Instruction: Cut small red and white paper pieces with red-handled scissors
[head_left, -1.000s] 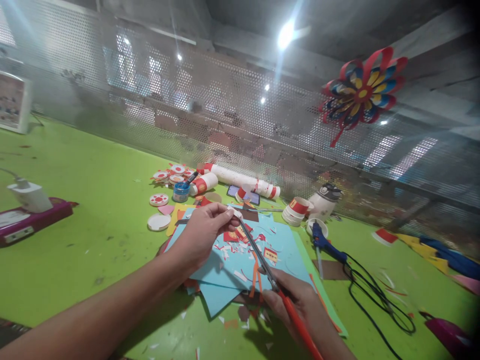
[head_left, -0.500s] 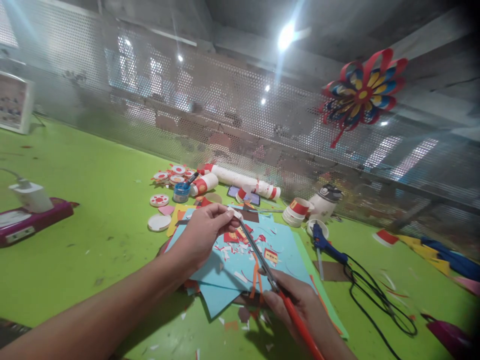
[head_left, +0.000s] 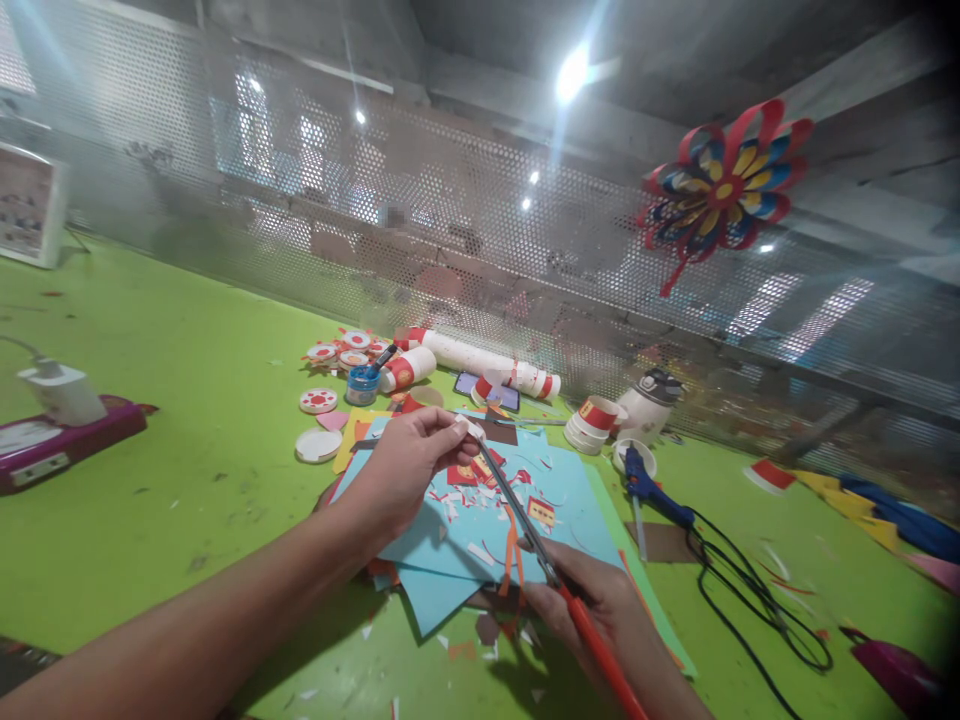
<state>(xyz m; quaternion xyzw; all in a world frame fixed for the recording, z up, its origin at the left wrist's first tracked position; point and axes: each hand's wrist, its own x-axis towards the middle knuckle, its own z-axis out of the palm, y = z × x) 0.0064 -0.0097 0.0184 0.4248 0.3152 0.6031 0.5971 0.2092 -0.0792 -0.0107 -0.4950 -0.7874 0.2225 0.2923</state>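
My left hand (head_left: 409, 465) pinches a small white piece of paper (head_left: 471, 430) between thumb and fingers, above the light blue sheets (head_left: 577, 490). In my right hand (head_left: 592, 600) are long scissors with red handles (head_left: 600, 650). Their grey blades point up and left, with the tip touching or very near the white piece. Red and white paper scraps (head_left: 469, 500) lie on the blue sheets beneath, beside a small red and yellow rectangle (head_left: 541, 512) and thin orange strips (head_left: 511, 550).
A blue glue gun (head_left: 652, 490) with a black cable rests at the right. Behind the sheets are a long white tube (head_left: 480, 360), a blue jar (head_left: 363, 385) and white-red rolls (head_left: 592, 425). A purple power strip (head_left: 112, 430) lies at the left.
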